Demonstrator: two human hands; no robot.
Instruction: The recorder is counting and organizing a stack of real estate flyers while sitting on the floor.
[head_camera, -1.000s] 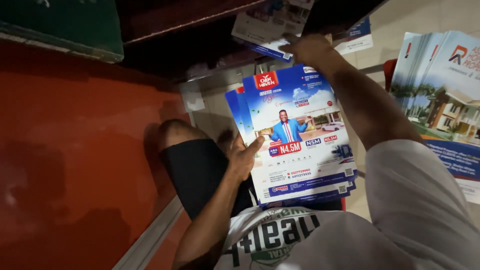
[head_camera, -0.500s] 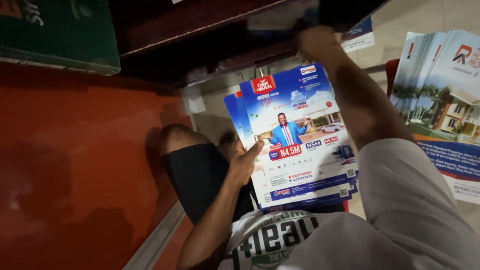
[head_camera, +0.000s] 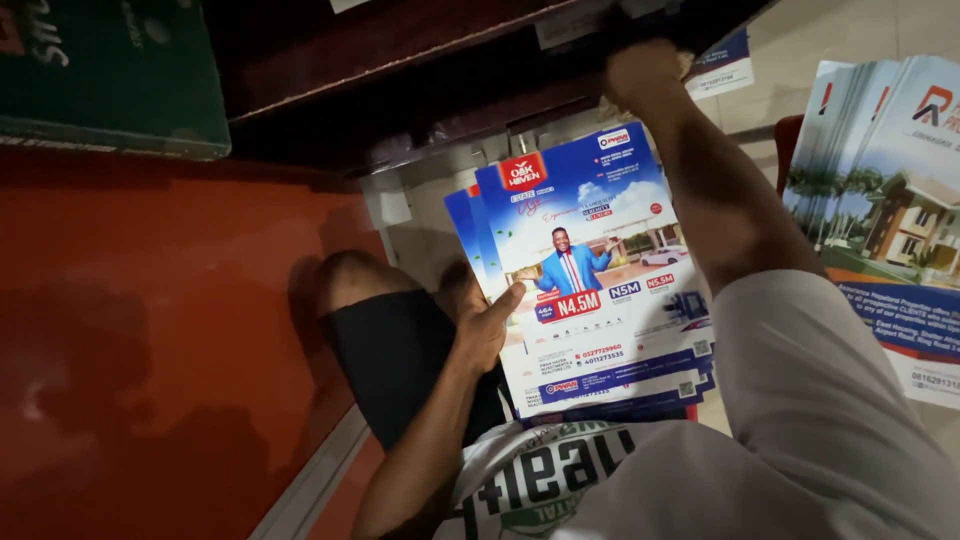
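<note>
My left hand (head_camera: 487, 325) grips the left edge of a stack of blue flyers (head_camera: 600, 280) that rests on my lap; the top sheet shows a figure in a blue suit. My right hand (head_camera: 645, 72) is stretched up to the edge of a dark wooden shelf (head_camera: 400, 60), fingers curled into the shadow. A pale strip of paper (head_camera: 572, 22) shows inside the shelf just left of that hand. Whether the hand still holds it is hidden.
A second stack of flyers with a house picture (head_camera: 880, 200) stands fanned at the right. A green box (head_camera: 110, 80) lies at the top left on a red surface (head_camera: 150, 350). Another blue and white leaflet (head_camera: 725, 65) lies on the pale tiled floor.
My right hand has carried a single flyer up from above the stack into the dark shelf, where it is mostly out of sight. My left hand and the stack have barely moved.
</note>
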